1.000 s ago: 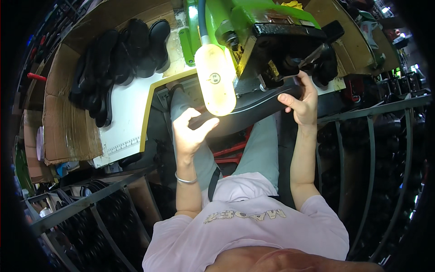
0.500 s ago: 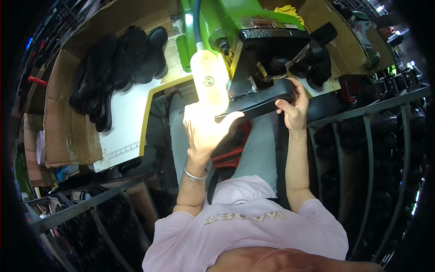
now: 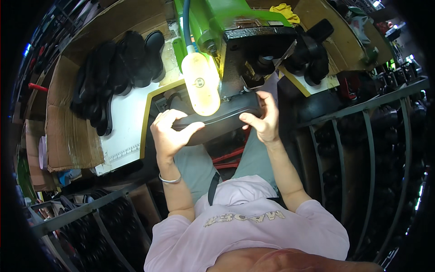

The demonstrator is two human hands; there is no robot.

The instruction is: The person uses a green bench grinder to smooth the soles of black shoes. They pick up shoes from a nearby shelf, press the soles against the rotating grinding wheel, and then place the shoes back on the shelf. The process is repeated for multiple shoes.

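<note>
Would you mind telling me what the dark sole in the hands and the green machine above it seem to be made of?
The black shoe sole, held by the left hand and right hand, looks like matte rubber or foam, with a dull, even surface. The green machine looks like painted metal: a glossy coat over a dark, bare-looking head.

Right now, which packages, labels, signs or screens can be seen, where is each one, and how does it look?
Cardboard box: left of the bench, brown, open, flaps folded out.
Round label: on the pale yellow lamp bulb above the black sole that both hands hold; small, dark mark.
White sheet: on the bench beside the box, flat, ruler-like marks along its lower edge.
No screens visible.
</note>
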